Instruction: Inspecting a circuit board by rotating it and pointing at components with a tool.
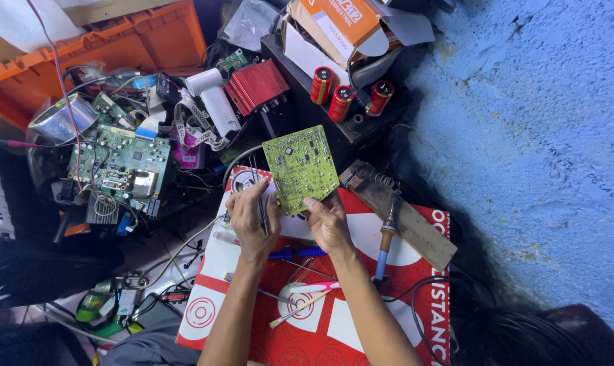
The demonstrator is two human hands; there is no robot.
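Bare forearms reach up over a red and white printed sheet [361, 318] spread as a work mat. His right hand [329, 224] pinches the lower edge of a yellow-green circuit board [300, 166], holding it tilted above the mat. His left hand [253, 217] is closed around thin metal tweezers [259, 196], tips pointing up just beside the board's left edge. To the right, a soldering iron [386, 237] rests on a wooden stand [405, 220]. Three red capacitors [341, 102] stand farther back.
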